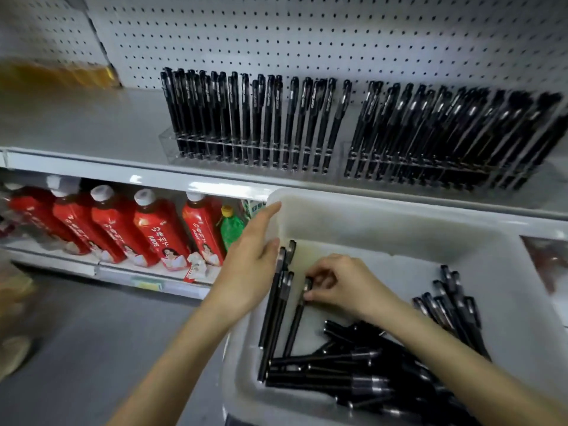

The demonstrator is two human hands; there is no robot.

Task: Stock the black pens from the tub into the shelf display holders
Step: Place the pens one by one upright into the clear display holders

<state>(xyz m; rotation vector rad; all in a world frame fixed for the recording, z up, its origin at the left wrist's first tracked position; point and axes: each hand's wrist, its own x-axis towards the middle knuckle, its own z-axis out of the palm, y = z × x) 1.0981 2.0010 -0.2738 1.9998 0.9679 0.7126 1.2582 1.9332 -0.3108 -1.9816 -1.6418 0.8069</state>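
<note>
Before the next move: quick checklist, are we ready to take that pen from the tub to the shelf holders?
1. Right hand fingers pinch one pen near its cap: ok.
2. Pen lifted out of the tub: not ok, it lies inside.
3. Left hand grip on the bundle of pens by the tub's left wall: cannot tell.
4. Free slots in the left holder: ok, gaps show towards its right end.
5. Free slots in the right holder: cannot tell, packed and blurred.

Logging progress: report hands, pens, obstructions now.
Left hand open at tub wall, beside bunched pens. Right hand pinching one pen. Holders partly filled. Nothing blocking.
</note>
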